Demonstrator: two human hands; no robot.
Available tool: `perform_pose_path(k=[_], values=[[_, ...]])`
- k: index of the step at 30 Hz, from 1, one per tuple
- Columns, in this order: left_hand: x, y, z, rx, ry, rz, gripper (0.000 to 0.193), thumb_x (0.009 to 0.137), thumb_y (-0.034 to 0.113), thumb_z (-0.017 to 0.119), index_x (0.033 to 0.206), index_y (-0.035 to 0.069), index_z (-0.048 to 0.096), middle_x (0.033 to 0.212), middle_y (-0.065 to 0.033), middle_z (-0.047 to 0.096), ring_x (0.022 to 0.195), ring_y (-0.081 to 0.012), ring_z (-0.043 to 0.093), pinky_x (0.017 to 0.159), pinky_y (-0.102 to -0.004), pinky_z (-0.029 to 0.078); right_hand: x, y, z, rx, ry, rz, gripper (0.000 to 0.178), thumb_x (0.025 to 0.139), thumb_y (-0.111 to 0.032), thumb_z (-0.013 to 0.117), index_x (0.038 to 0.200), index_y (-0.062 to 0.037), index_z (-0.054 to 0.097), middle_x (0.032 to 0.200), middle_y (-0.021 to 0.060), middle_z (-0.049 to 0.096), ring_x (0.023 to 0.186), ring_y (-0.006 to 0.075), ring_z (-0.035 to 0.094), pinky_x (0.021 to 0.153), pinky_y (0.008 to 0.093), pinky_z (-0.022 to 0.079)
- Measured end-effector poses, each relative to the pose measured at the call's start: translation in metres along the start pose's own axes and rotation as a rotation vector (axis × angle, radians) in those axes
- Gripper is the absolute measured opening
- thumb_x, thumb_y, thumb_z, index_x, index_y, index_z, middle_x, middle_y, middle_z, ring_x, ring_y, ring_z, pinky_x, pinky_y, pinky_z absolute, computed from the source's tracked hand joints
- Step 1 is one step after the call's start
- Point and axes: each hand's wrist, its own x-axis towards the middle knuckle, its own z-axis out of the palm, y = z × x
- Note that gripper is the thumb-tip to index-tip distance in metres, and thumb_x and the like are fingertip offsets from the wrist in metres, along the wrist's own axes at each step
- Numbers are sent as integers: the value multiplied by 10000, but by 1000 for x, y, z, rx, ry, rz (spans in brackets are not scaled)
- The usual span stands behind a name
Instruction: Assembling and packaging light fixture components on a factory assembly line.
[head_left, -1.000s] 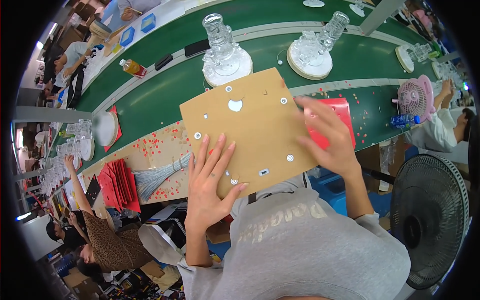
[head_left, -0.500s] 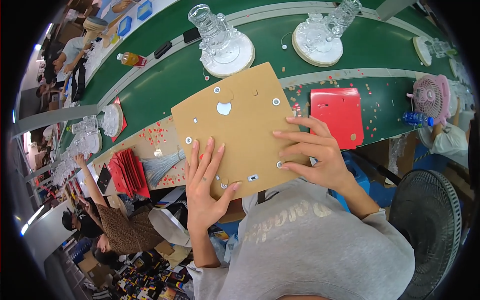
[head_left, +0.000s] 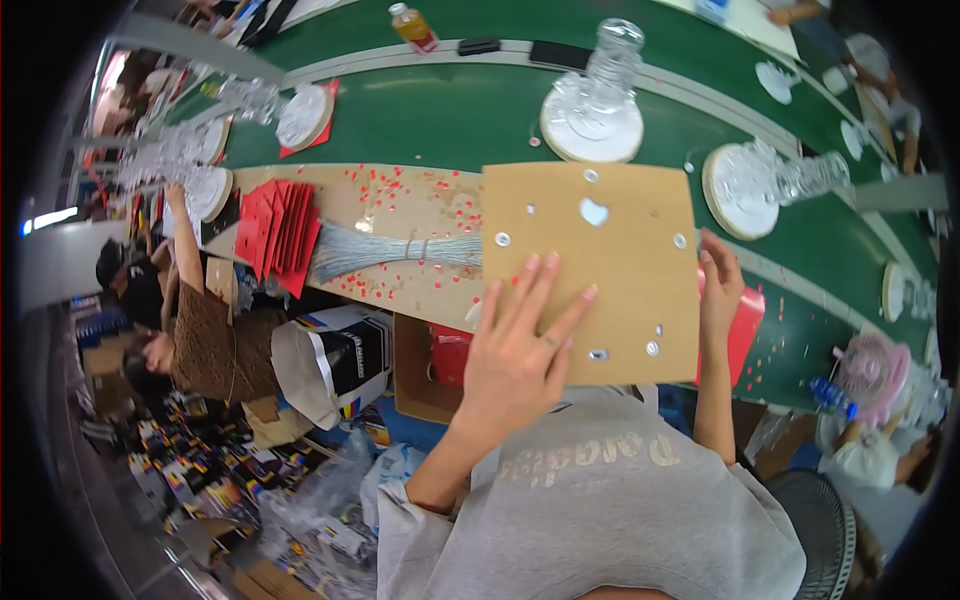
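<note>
A tan cardboard sheet (head_left: 625, 290) with metal eyelets near its edges and a round cut-out lies before my body, over the table's near edge. My left hand (head_left: 520, 355) rests flat on its lower left part, fingers spread. Beside the sheet's right edge is my right hand (head_left: 722, 295), its fingers curled together; what they hold, if anything, is hidden. Behind that hand, partly covered, lies a red card stack (head_left: 748, 325). A bundle of grey wires (head_left: 400, 250), tied in the middle, reaches the sheet's left edge.
Red cards (head_left: 280, 225) stand bunched at the left among red scraps. Clear glass pieces on round white bases (head_left: 592, 125) line the green table. A drink bottle (head_left: 413, 28) stands farther back. A pink fan (head_left: 870, 375) is at right; a person (head_left: 225, 340) works at left.
My view has swung to the right. The cardboard sheet has turned straighter. My right hand has left its face and moved to the right edge, while my left hand stays on it.
</note>
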Motion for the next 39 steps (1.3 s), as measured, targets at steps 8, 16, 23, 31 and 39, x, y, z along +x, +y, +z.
perform_pose_path(k=[8,16,23,31,39], values=[[-28,-31,-2,-143,109,-74,488,855,-6,546,1326,97,619,1433,-113,538,1363,-268,473,1081,-479,371,33,48,92,-279,-650,16,203,985,-126,545,1125,-15,641,1109,68,685,989,155,629,797,291,504],[-36,-47,-9,-372,107,-114,523,868,153,657,1379,86,562,1453,-82,525,1366,-247,471,1105,-446,324,49,83,164,-460,-1171,-158,211,986,-150,547,1079,5,655,1052,80,684,944,178,640,762,326,524],[-31,-61,-6,-444,101,-118,546,859,173,673,1384,82,554,1469,-80,506,1370,-244,463,1093,-441,331,39,119,276,-550,-1436,-173,223,987,-167,548,1049,13,663,1017,85,684,916,190,648,740,345,536],[-27,-60,-13,-346,88,-117,525,851,213,695,1359,128,594,1469,-111,500,1370,-262,462,1071,-465,355,-3,195,271,-291,-1159,186,198,994,-184,548,1039,-19,648,1028,73,692,906,176,652,735,325,527],[-1,-35,-21,-191,-52,43,609,805,398,744,1369,219,598,1533,-184,392,1404,-413,370,1102,-569,286,4,191,226,84,-560,369,174,1002,-201,548,1030,-51,633,1040,62,701,896,161,656,730,306,518]])
